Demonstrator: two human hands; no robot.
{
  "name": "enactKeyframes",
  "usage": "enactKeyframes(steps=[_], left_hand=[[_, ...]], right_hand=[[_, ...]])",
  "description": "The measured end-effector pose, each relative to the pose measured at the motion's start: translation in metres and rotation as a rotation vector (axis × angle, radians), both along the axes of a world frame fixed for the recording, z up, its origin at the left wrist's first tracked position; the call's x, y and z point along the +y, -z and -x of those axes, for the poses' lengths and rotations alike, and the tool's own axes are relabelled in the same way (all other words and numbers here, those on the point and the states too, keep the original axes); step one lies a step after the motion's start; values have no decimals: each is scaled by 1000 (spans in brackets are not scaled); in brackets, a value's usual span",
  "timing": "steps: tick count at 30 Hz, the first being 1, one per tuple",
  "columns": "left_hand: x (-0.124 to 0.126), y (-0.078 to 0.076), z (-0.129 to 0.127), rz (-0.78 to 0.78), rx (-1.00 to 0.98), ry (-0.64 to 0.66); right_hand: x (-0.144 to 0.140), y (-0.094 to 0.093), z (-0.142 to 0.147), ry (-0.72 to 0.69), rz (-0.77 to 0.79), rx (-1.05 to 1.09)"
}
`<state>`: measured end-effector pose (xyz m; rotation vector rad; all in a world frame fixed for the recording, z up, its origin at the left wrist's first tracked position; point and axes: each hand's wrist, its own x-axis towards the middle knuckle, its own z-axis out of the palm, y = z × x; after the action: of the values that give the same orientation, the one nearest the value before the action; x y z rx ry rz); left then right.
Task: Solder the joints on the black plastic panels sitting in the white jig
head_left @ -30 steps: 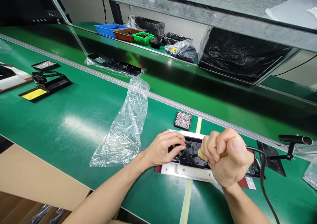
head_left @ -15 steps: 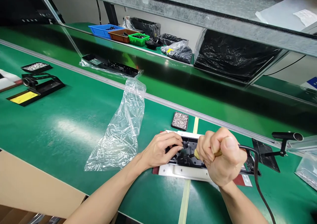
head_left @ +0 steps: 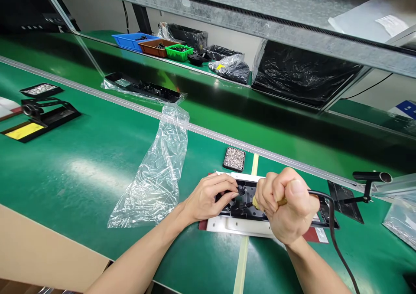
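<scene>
A long black plastic housing [head_left: 249, 191] lies in a white fixture [head_left: 238, 225] near the front of the bench. My right hand [head_left: 287, 205] is wrapped round a corded electric screwdriver [head_left: 256, 203], most of it hidden by the fist, with its tip pointing left into the housing. A black cord [head_left: 332, 224] trails from it down to the right. Over the housing's left part rests my left hand [head_left: 212, 196], its thumb and fingers brought together in a pinch. Whatever is between those fingertips is too small to make out.
A small tray of screws [head_left: 234, 159] stands behind the fixture. Clear plastic bag [head_left: 151, 177] lies to the left. Black bracket stands sit at left [head_left: 52, 116] and right [head_left: 367, 187]. Behind the metal rail are a bagged black part [head_left: 143, 88] and blue, brown and green bins [head_left: 133, 40].
The whole view has shifted slightly, so everything appears a little further left. Both hands keep nearly the same pose at the housing.
</scene>
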<state>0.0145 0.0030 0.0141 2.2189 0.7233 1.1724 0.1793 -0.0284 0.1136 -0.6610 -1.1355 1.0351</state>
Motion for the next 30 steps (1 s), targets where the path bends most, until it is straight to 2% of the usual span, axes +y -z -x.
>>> enactKeyframes(steps=[30], left_hand=[[-1,-2,0,-4,10,-2]], right_hand=[[-1,-1,1,-5,-4,-3]])
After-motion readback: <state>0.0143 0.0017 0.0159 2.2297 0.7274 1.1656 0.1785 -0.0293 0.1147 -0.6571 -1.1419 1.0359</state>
